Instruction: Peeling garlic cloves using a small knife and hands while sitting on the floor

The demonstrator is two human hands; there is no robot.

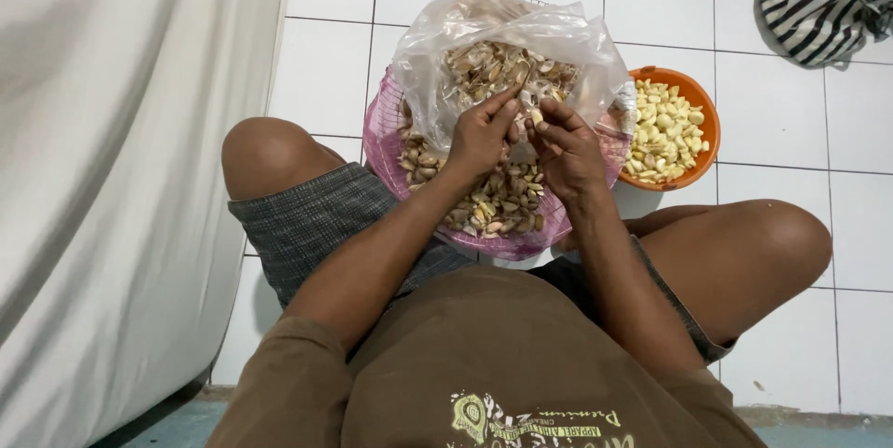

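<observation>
left hand (pixel 481 136) and right hand (pixel 566 146) held close over the round pink mesh plastic basket (pixel 386 146), both pinching one small pale garlic clove (pixel 536 117) between fingertips. plenty left unpeeled: papery brown cloves heaped in the basket and in the clear plastic bag (pixel 577 43) above. fair share done: peeled cream cloves nearly filling the round orange plastic bowl (pixel 702 108) at right.

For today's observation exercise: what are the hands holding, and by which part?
Both hands, left hand and right hand, pinch one garlic clove between fingertips; the exact part gripped cannot be told.
</observation>
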